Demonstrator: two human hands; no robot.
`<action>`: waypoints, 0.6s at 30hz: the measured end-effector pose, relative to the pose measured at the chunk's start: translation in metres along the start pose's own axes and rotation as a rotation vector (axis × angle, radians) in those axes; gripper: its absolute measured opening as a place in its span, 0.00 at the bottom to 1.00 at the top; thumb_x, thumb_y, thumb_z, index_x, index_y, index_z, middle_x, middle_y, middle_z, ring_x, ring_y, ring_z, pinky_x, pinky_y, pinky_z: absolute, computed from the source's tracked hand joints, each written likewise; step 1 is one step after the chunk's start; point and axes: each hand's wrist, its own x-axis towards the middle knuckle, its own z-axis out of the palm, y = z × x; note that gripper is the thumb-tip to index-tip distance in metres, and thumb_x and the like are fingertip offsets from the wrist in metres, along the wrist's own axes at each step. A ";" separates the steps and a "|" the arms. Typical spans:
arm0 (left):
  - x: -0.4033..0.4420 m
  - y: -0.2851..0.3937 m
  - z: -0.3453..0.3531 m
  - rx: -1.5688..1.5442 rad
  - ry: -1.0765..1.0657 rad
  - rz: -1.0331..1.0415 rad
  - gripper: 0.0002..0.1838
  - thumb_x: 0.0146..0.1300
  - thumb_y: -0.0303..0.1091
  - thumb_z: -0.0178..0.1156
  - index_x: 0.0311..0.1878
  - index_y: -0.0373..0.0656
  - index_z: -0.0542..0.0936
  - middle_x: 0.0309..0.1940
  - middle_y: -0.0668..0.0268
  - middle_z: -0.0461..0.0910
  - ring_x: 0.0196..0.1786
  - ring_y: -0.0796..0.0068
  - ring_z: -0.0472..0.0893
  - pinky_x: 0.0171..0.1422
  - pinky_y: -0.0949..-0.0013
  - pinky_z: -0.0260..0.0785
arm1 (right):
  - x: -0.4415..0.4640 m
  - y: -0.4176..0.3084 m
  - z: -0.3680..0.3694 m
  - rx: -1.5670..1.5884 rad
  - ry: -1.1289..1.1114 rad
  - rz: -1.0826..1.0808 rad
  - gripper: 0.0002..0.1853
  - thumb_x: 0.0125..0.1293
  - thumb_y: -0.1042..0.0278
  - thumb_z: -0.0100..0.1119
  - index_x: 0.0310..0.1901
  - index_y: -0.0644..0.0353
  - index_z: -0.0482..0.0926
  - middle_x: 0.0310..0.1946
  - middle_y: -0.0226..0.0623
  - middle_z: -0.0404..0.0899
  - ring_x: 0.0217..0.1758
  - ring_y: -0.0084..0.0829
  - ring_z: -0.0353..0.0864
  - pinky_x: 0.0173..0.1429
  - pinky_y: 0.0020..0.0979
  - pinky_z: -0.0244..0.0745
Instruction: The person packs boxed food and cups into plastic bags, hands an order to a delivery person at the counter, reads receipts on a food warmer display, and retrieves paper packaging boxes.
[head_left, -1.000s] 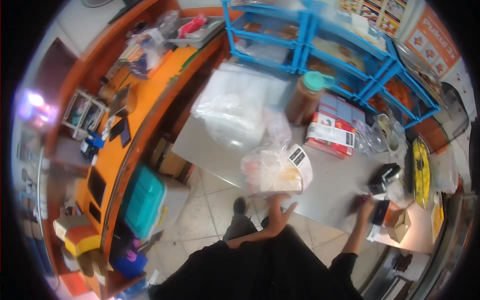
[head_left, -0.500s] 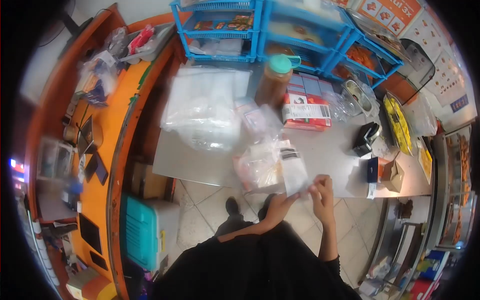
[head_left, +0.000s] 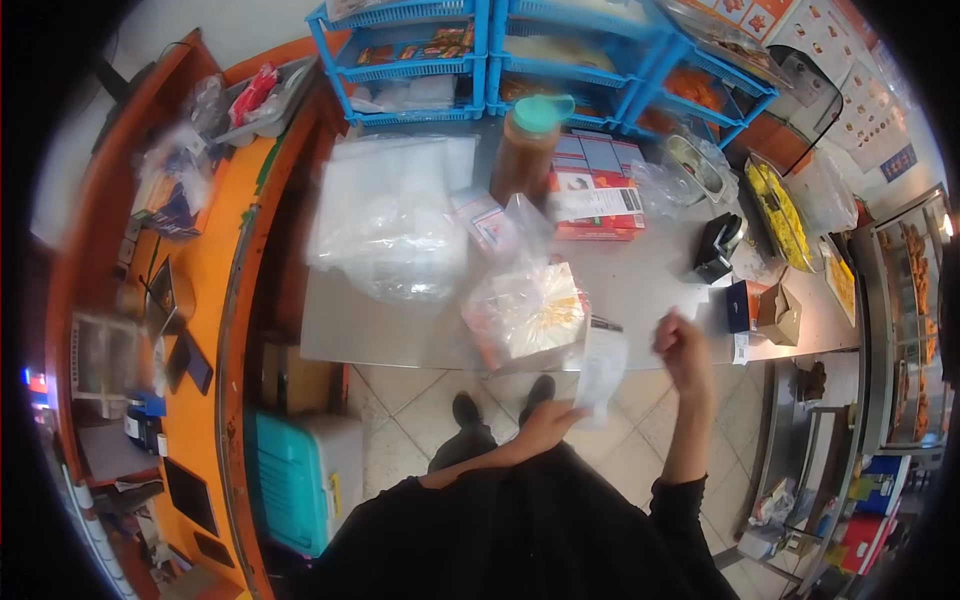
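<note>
My left hand [head_left: 548,425] is closed on the lower end of a white paper receipt [head_left: 603,365], which stands up just off the front edge of the metal table [head_left: 400,345]. The receipt bears faint print and a dark band near its top. Curled fingers show on my right hand [head_left: 682,350], to the right of the receipt and apart from it. What it holds, if anything, I cannot make out. Left of the receipt, a pack in clear plastic [head_left: 525,315] with a white and yellow top lies at the table's edge.
Stacked clear plastic bags [head_left: 390,210] cover the table's left. Behind are a brown jar with a green lid [head_left: 525,150], a red box [head_left: 597,207] and blue racks [head_left: 405,70]. A black device [head_left: 718,247] and small open carton [head_left: 778,315] stand right. A teal-lidded bin [head_left: 290,485] is below left.
My right hand has moved away from the receipt, to the right and upward. The receipt stays in my left hand and has shifted slightly right and down in view. The camera view has also shifted.
</note>
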 end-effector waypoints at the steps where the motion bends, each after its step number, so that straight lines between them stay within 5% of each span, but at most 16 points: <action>1: -0.003 -0.004 0.003 -0.001 -0.003 0.000 0.15 0.60 0.38 0.48 0.42 0.35 0.73 0.23 0.67 0.74 0.27 0.83 0.67 0.35 0.76 0.62 | 0.000 -0.009 -0.004 0.092 0.105 -0.128 0.16 0.60 0.61 0.43 0.19 0.59 0.68 0.15 0.25 0.61 0.21 0.18 0.57 0.27 0.21 0.52; 6: 0.003 0.029 -0.007 -0.297 -0.095 -0.133 0.18 0.63 0.39 0.44 0.49 0.35 0.70 0.37 0.68 0.74 0.39 0.81 0.69 0.44 0.76 0.62 | -0.050 -0.017 0.003 -0.360 0.113 -0.273 0.19 0.62 0.58 0.42 0.18 0.62 0.68 0.16 0.28 0.65 0.23 0.20 0.61 0.29 0.21 0.55; 8: 0.014 0.044 -0.001 -0.482 -0.070 -0.070 0.19 0.63 0.38 0.43 0.50 0.34 0.68 0.39 0.67 0.72 0.42 0.82 0.68 0.47 0.76 0.60 | -0.072 -0.001 0.015 -0.265 0.120 -0.436 0.20 0.62 0.58 0.42 0.19 0.64 0.70 0.17 0.29 0.67 0.21 0.18 0.61 0.25 0.21 0.55; 11: 0.014 0.060 0.001 -0.688 -0.063 -0.115 0.19 0.64 0.37 0.41 0.51 0.33 0.65 0.43 0.67 0.70 0.46 0.82 0.67 0.50 0.76 0.59 | -0.092 0.032 0.037 -0.326 0.091 -0.131 0.16 0.60 0.63 0.48 0.19 0.64 0.74 0.13 0.26 0.65 0.16 0.14 0.58 0.21 0.19 0.51; 16: 0.018 0.041 0.017 -0.721 -0.009 -0.235 0.17 0.63 0.36 0.42 0.50 0.34 0.67 0.43 0.67 0.69 0.46 0.83 0.66 0.50 0.76 0.59 | -0.084 0.091 0.034 -0.374 0.216 -0.144 0.20 0.60 0.60 0.48 0.15 0.63 0.71 0.11 0.25 0.64 0.17 0.14 0.58 0.20 0.20 0.51; 18: 0.025 0.033 0.019 -0.850 0.015 -0.134 0.17 0.62 0.36 0.44 0.50 0.35 0.67 0.40 0.68 0.71 0.44 0.83 0.68 0.48 0.77 0.60 | -0.084 0.091 0.037 -0.278 0.265 -0.023 0.21 0.60 0.59 0.48 0.14 0.64 0.70 0.11 0.24 0.64 0.17 0.14 0.59 0.21 0.20 0.53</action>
